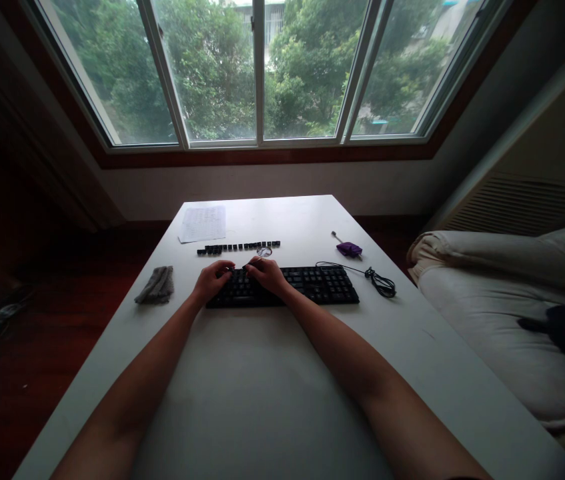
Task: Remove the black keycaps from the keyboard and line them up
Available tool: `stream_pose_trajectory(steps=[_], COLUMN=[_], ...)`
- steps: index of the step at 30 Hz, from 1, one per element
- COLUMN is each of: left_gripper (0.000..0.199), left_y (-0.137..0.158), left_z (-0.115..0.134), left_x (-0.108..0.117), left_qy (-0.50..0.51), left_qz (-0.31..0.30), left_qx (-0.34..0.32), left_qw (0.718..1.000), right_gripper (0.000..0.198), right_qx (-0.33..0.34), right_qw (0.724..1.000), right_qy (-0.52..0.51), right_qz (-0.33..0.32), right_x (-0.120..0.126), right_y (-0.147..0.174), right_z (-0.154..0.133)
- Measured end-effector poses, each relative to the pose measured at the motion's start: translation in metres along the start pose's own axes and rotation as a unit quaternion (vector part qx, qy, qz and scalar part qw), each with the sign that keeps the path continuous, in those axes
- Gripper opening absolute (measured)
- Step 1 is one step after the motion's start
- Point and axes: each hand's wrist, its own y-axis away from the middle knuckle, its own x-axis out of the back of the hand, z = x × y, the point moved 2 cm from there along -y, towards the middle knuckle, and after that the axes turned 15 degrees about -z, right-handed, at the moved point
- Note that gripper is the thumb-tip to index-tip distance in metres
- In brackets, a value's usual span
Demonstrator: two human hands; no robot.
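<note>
A black keyboard (312, 285) lies flat on the white table, its long side toward me. Over its upper left corner rests my left hand (212, 278), fingers curled in toward the thumb; what they grip, if anything, is too small to make out. Close beside it, above the left part of the keys, my right hand (267, 275) pinches a small dark piece that looks like a keycap (245, 267). Behind the keyboard runs a row of loose black keycaps (242, 246). A clear round dish or ring (264, 252) sits just beyond my right hand.
Left of the keyboard lies a grey cloth (156, 285). A printed sheet of paper (203, 224) is at the far left corner. To the right are a purple cloth-like item (349, 249), a thin brush-like stick (337, 238) and the coiled cable (381, 283). A sofa (467, 300) borders the right side.
</note>
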Motion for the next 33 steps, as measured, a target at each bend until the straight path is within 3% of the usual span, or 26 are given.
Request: stream_pose_trajectory(steps=[15,24,33], left_gripper=[0.025,0.037,0.026], left_y=[0.0011,0.0006,0.0017], left_z=[-0.0018,-0.0015,0.0016], left_x=[0.0006,-0.0019,0.0014], left_qy=[-0.007,0.038,-0.038], left_qz=[-0.007,-0.011,0.021], left_qx=[0.008,0.010,0.019], left_qw=[1.000,0.999,0.999], right_gripper=[0.021,0.023,0.022], right_qx=[0.000,0.000,0.002], right_qw=[1.000,1.000,1.000], right_qy=[0.006,-0.004,0.009], right_qz=[-0.009,-0.007,0.000], right_x=[0.0007,0.0000,-0.0009], right_y=[0.0002,0.0005,-0.0005], right_z=[-0.0006,-0.0008,0.0012])
